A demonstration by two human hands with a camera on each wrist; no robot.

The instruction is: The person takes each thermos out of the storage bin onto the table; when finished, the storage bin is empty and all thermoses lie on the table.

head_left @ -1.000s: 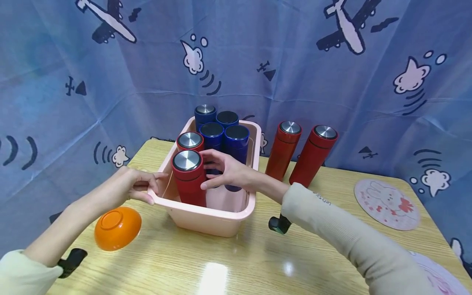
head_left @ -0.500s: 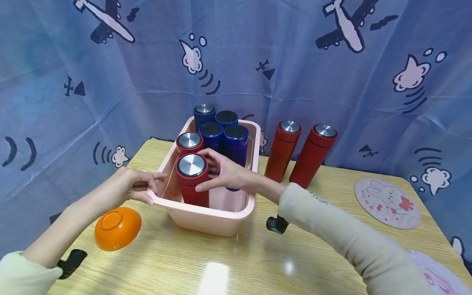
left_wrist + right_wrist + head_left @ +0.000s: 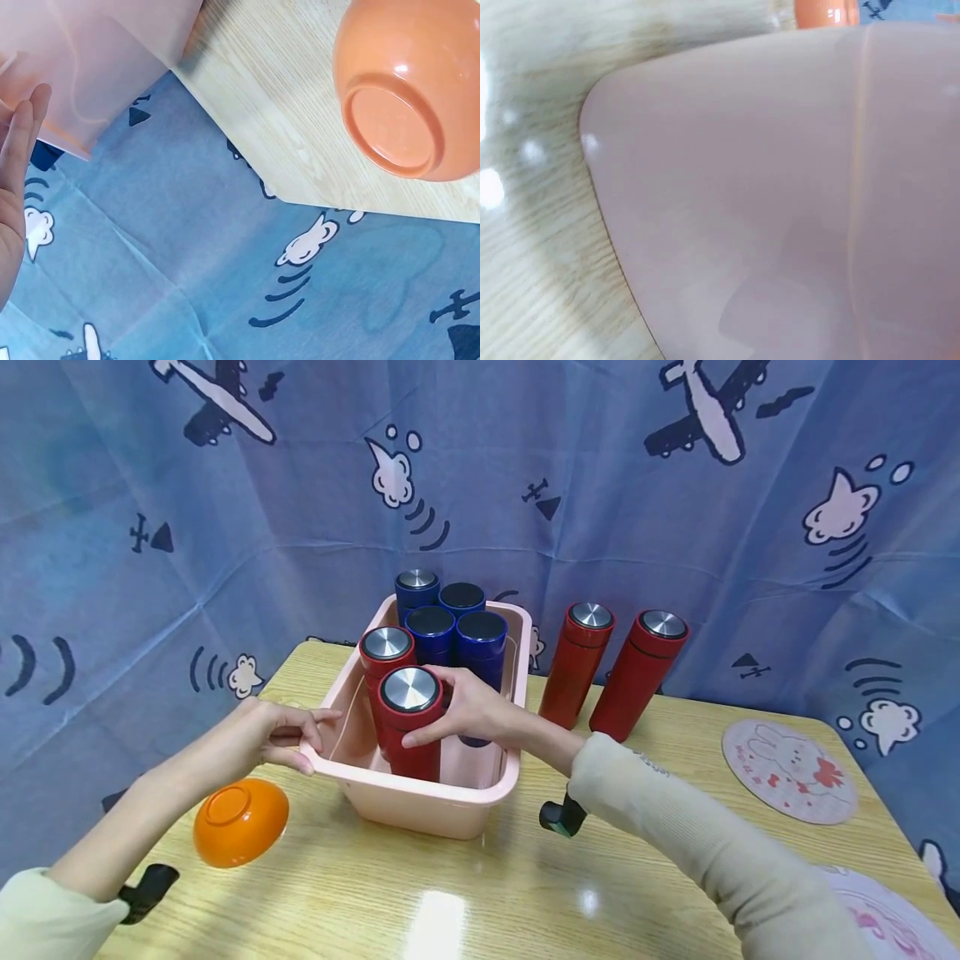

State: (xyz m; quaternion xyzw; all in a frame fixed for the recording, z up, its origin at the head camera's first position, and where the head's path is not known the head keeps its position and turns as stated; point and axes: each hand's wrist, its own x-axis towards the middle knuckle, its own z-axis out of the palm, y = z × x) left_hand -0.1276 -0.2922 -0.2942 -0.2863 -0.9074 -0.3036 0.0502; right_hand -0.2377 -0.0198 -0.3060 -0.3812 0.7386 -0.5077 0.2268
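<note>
My right hand grips a red thermos with a silver-topped lid, inside the front of a pale pink plastic bin. My left hand pinches the bin's rim at its front left corner, thumb outside and fingers over the inner side. In the left wrist view the left hand shows at the edge, against the bin wall. Another red thermos stands just behind the held one. Several blue thermoses fill the back of the bin. The right wrist view shows mostly bin wall; the right hand is hidden there.
Two red thermoses, one nearer and one farther right, stand on the wooden table beside the bin. An upturned orange bowl lies at left. Round mats, one with a rabbit, lie at right. A blue curtain hangs behind.
The right hand has shifted the held red thermos rightward within the bin, away from the left wall. The left hand has stayed on the rim.
</note>
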